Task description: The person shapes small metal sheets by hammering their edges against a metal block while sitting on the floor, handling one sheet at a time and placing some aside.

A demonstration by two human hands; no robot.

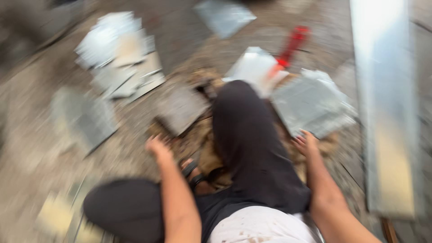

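Grey flat sheet-metal pieces [312,105] just ahead of right hand [307,143], fingertips at its edge, grip can't tell tbh, left hand [157,146] empty, near another grey panel [180,110], red-handled tool [292,45] beyond, pic v blurry

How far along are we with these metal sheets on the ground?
Looks done: a stack of grey metal sheets lies at upper left. In hand: nothing; the left hand is empty near a loose sheet, and the right hand reaches the sheet pile. Left: scattered single sheets and a red-handled tool. Motion blur hides finer detail.
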